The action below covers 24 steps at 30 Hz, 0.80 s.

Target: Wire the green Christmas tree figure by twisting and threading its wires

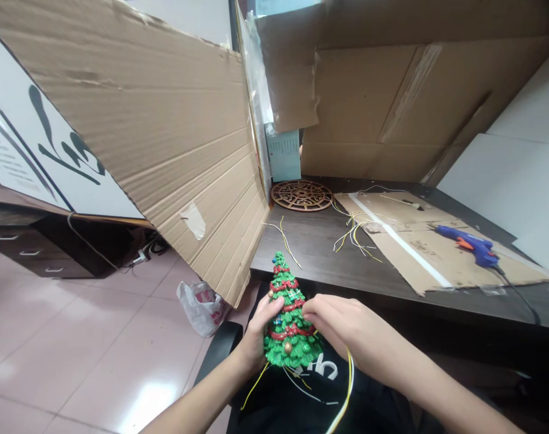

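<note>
Left hand (259,328) closed around green plastic-looking Christmas tree with red garlands (289,322), right hand (335,316) pinched at its side, tree's tip pointing toward tabletop's (320,265) near left corner.

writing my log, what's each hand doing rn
left hand: closed around the green tree
right hand: fingers pinched at the tree's side, exact grip hidden

Christmas tree (287,334): green, tiered, with red garlands, bows and gold balls; tip directed away from the wearer; positioned between left fingers (274,307) and right fingers (311,306). Yellow and white wires (349,377): curved, hanging below right fingers.
</note>
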Each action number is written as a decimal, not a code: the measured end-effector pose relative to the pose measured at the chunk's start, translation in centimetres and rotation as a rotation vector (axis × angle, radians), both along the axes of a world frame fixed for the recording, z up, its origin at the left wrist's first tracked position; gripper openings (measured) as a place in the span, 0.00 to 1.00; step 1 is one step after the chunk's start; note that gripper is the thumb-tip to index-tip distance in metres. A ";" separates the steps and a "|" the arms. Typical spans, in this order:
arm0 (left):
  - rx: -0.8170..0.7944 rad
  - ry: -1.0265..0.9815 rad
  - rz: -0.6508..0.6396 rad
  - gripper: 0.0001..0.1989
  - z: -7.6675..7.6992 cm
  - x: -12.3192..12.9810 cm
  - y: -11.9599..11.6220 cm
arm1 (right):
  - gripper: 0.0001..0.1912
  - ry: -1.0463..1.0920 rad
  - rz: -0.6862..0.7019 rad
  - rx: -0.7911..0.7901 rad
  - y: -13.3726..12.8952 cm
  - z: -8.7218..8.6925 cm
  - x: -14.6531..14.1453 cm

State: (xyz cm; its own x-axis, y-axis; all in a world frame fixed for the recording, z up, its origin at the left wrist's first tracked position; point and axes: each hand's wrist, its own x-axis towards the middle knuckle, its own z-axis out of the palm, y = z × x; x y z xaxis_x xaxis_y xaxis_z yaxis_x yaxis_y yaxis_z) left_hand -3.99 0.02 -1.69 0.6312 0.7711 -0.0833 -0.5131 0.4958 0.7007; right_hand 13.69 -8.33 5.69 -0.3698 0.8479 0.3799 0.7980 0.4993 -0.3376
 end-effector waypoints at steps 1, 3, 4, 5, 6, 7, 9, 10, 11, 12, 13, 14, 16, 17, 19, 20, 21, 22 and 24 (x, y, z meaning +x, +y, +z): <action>-0.012 0.000 0.000 0.20 0.1 0.0 -0.1 | 0.10 0.048 0.001 -0.024 0.0 0.0 -0.1; -0.042 -0.008 0.009 0.20 0.1 0.1 -0.2 | 0.09 0.177 -0.048 -0.100 -0.1 -0.1 -0.3; -0.059 -0.012 0.022 0.20 0.2 0.1 -0.3 | 0.09 0.238 -0.091 -0.138 -0.2 -0.2 -0.3; -0.079 -0.014 0.036 0.21 0.2 0.2 -0.3 | 0.09 0.289 -0.139 -0.168 -0.3 -0.2 -0.4; -0.100 -0.016 0.053 0.22 0.3 0.2 -0.3 | 0.10 0.334 -0.183 -0.193 -0.3 -0.3 -0.4; -0.121 -0.018 0.069 0.23 0.3 0.3 -0.3 | 0.10 0.390 -0.218 -0.214 -0.3 -0.3 -0.5; -0.162 -0.026 0.078 0.24 0.6 0.3 -0.3 | 0.11 0.559 -0.250 -0.294 -0.3 -0.1 -0.4; -0.181 -0.030 0.065 0.24 0.7 0.4 -0.2 | 0.12 0.657 -0.241 -0.359 -0.3 0.1 -0.3; -0.196 -0.033 0.043 0.24 0.8 0.4 -0.2 | 0.14 0.743 -0.221 -0.428 -0.3 0.3 -0.2; -0.207 -0.036 0.020 0.23 1.0 0.4 -0.1 | 0.15 0.807 -0.191 -0.492 -0.2 0.5 0.0; -0.216 -0.038 -0.004 0.22 1.1 0.4 -0.1 | 0.16 0.842 -0.157 -0.545 -0.2 0.8 0.2; -0.225 -0.040 -0.020 0.21 1.2 0.4 0.0 | 0.16 0.858 -0.127 -0.582 -0.1 1.0 0.4; -0.234 -0.046 -0.011 0.17 1.3 0.3 0.2 | 0.14 0.872 -0.081 -0.605 0.0 1.3 0.7; -0.238 -0.047 -0.002 0.16 1.3 0.3 0.3 | 0.14 0.874 -0.062 -0.598 0.1 1.3 0.9; -0.246 -0.047 0.004 0.14 1.2 0.3 0.4 | 0.11 0.833 -0.044 -0.533 0.3 1.1 1.0; -0.249 -0.045 0.006 0.14 1.2 0.3 0.5 | 0.10 0.783 -0.046 -0.469 0.4 1.0 1.0; -0.254 -0.041 0.007 0.15 1.2 0.3 0.5 | 0.09 0.717 -0.050 -0.395 0.5 0.9 0.9; -0.259 -0.036 0.009 0.15 1.2 0.3 0.5 | 0.08 0.650 -0.052 -0.319 0.6 0.7 0.8; -0.266 -0.029 0.024 0.15 1.2 0.3 0.5 | 0.07 0.545 -0.045 -0.201 0.7 0.5 0.6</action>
